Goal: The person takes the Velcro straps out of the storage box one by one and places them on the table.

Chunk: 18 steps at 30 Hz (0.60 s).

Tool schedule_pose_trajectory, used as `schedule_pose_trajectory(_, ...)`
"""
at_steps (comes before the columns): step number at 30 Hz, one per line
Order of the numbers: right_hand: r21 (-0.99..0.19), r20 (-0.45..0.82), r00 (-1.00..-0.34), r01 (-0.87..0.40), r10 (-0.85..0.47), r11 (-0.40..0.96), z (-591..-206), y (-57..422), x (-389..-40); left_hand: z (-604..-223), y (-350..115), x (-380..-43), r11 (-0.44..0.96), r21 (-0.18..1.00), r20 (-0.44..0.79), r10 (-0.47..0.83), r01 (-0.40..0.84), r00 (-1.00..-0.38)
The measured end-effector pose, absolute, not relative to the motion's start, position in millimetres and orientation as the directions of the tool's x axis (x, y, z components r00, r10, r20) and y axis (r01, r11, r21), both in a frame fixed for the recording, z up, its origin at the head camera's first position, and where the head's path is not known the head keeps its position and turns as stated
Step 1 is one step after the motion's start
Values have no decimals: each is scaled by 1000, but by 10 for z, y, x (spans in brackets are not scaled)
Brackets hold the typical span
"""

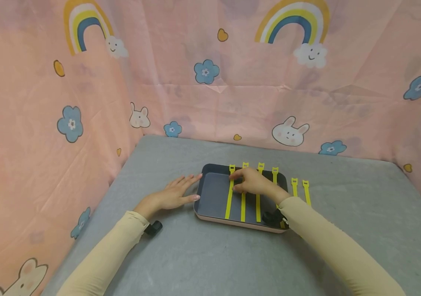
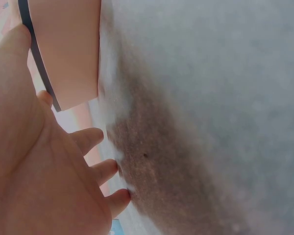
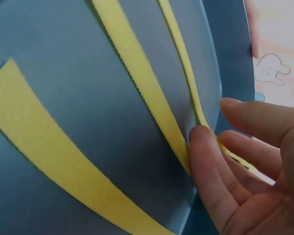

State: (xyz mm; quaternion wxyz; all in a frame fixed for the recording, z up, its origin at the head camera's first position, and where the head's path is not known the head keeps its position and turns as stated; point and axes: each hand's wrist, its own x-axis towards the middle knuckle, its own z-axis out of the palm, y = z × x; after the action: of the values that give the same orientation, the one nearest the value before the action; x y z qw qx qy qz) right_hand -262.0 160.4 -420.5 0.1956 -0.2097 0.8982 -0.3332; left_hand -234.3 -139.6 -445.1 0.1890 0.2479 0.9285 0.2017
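Several yellow hook-and-loop cable ties lie crosswise over a shallow tray (image 1: 212, 197), dark inside and pink outside. My right hand (image 1: 253, 181) is over them, its thumb and forefinger apart beside the leftmost cable tie (image 1: 229, 201). In the right wrist view, loosely bent fingers (image 3: 206, 152) touch or nearly touch that cable tie (image 3: 183, 63), with no pinch visible. With fingers spread, my left hand (image 1: 171, 195) rests at the tray's left end; in the left wrist view its thumb lies against the tray's dark rim (image 2: 36, 54). The right forearm hides part of the rightmost ties.
Two more yellow cable ties (image 1: 306, 191) lie on the grey tabletop (image 1: 195, 263) just right of the tray. A pink printed curtain (image 1: 181, 107) stands behind the table and along its left side. Each wrist carries a small black camera (image 1: 153, 228).
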Motion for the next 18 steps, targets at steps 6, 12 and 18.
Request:
schedule_pose_trajectory(6, -689, -218, -845, -221, -488, 691, -4225, 1587, -2624, -4436, -1396, -2335, 798, 466, -255, 535, 382, -806)
schedule_pose_trajectory(12, -703, -211, -856, -203, -472, 682, -4220, 1591, -2623, -4458, -1399, -2341, 797, 468, -254, 534, 381, -806)
schedule_pose_trajectory(18, -691, -159, -884, -219, -440, 689, -4210, 1599, -2618, -4473, -1406, -2346, 797, 468, -251, 535, 383, -806)
